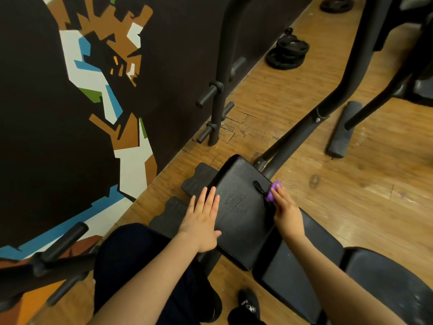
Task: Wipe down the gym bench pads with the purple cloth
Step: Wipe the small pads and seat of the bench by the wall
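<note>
A black bench pad [239,207] lies in the lower middle, worn and cracked on top, with a second black pad [304,259] joining it toward the lower right. My left hand [203,221] rests flat on the pad's left edge, fingers straight and spread. My right hand [284,207] grips a bunched purple cloth [273,191] against the pad's right edge, beside a small black strap [259,187]. Most of the cloth is hidden under my fingers.
Black rack legs [219,95] with pegs stand by the painted wall. Weight plates [287,53] lie on the wooden floor at the back. A black foam roller pad [343,130] lies at the right. Rubber mats [199,179] sit left of the bench. My dark-trousered knee [131,254] is below.
</note>
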`<state>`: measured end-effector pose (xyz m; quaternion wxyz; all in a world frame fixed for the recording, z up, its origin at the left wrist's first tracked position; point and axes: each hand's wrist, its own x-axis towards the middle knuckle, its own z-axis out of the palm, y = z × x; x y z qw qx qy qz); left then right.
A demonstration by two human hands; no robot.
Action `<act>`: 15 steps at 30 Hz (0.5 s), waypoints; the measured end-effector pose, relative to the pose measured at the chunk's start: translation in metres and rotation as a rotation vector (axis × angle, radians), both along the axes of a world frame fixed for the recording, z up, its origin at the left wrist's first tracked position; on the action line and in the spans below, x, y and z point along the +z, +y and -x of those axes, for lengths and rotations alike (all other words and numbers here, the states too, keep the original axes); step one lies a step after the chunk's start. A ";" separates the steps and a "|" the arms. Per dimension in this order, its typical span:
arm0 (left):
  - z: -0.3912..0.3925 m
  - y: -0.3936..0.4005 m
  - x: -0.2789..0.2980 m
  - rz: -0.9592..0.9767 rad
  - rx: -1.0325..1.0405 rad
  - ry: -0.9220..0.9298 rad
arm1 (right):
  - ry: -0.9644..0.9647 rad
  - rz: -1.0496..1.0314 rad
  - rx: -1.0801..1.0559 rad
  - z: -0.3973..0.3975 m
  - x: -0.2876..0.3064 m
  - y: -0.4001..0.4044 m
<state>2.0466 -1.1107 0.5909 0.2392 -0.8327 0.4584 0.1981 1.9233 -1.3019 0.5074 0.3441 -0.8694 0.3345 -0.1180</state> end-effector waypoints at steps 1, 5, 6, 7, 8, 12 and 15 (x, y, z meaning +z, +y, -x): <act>0.000 -0.001 0.000 -0.010 0.004 0.004 | 0.021 -0.018 -0.014 0.006 -0.001 -0.001; 0.001 -0.002 0.001 -0.027 0.007 -0.006 | -0.091 -0.084 -0.104 -0.014 0.019 0.010; 0.001 -0.002 0.001 -0.024 0.007 -0.007 | -0.128 -0.063 -0.073 -0.028 0.030 0.017; 0.001 -0.002 0.001 -0.022 0.008 -0.008 | -0.143 -0.036 -0.012 -0.044 0.040 0.024; 0.001 -0.002 0.002 -0.025 0.009 -0.009 | -0.146 -0.010 0.065 -0.060 0.049 0.031; 0.002 -0.003 0.002 -0.032 0.015 -0.011 | -0.086 -0.017 0.226 -0.099 0.060 0.047; 0.002 -0.002 0.001 -0.025 0.012 -0.014 | -0.112 0.009 0.218 -0.089 0.049 0.049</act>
